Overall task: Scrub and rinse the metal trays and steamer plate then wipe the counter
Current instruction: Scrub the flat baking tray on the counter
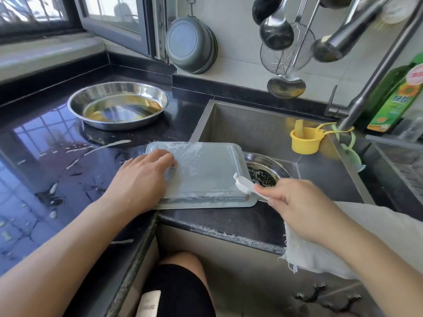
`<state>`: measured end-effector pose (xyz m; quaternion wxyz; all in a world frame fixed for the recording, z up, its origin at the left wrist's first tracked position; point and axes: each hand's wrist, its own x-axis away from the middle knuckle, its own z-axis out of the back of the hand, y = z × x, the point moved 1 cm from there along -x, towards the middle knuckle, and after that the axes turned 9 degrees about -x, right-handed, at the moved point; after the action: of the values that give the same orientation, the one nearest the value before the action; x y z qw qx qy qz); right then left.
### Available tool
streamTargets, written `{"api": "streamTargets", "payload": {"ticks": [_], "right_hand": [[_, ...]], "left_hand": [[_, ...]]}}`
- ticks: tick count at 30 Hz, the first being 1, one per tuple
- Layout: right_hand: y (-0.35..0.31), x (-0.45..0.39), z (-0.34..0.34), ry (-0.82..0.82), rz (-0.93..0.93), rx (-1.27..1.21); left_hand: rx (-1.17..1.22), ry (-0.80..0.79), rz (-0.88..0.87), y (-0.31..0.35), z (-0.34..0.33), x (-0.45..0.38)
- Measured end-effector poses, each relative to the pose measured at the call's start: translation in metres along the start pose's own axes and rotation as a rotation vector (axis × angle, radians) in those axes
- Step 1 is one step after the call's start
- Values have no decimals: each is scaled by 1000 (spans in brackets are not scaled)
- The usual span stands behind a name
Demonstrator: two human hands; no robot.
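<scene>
A rectangular metal tray (206, 170) lies upside down across the sink's front left corner, coated with whitish suds. My left hand (142, 177) rests flat on its left side, fingers spread, pressing it down. My right hand (295, 202) grips the handle of a small white brush (242, 185), whose bristles touch the tray's right edge. A round metal tray (117, 105) holding yellowish liquid stands on the black counter (45, 156) behind my left hand. A round perforated metal piece (263, 172) lies on the sink floor, partly hidden by the tray.
The steel sink (263, 131) holds a yellow cup (304, 139) by the faucet (370, 72). A white cloth (320, 252) hangs over the counter's front edge under my right arm. A green soap bottle (396, 99) stands at right. Ladles and a strainer (286, 51) hang above. White splashes dot the counter.
</scene>
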<state>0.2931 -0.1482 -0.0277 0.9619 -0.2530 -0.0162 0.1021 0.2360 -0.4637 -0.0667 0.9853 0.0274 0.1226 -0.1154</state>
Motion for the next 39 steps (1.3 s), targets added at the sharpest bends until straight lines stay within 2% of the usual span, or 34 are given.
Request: {"api": "streamTargets", "payload": {"ticks": [5, 15, 18, 22, 28, 31, 35, 39], "right_hand": [[0, 22, -5, 65, -99, 56], [-54, 50, -13, -71, -253, 79], [-67, 34, -15, -16, -289, 125], [-52, 5, -13, -11, -241, 195], [-58, 48, -16, -62, -252, 119], [-52, 43, -18, -33, -252, 69], [-31, 31, 1, 131, -129, 92], [-36, 22, -7, 36, -3, 87]], "left_hand": [[4, 11, -2, 2, 5, 1], [15, 2, 13, 3, 4, 1], [47, -15, 10, 2, 6, -1], [23, -20, 4, 2, 5, 0], [28, -65, -2, 3, 6, -1], [48, -78, -7, 3, 7, 0], [50, -112, 7, 4, 12, 1], [64, -133, 13, 7, 16, 3]]}}
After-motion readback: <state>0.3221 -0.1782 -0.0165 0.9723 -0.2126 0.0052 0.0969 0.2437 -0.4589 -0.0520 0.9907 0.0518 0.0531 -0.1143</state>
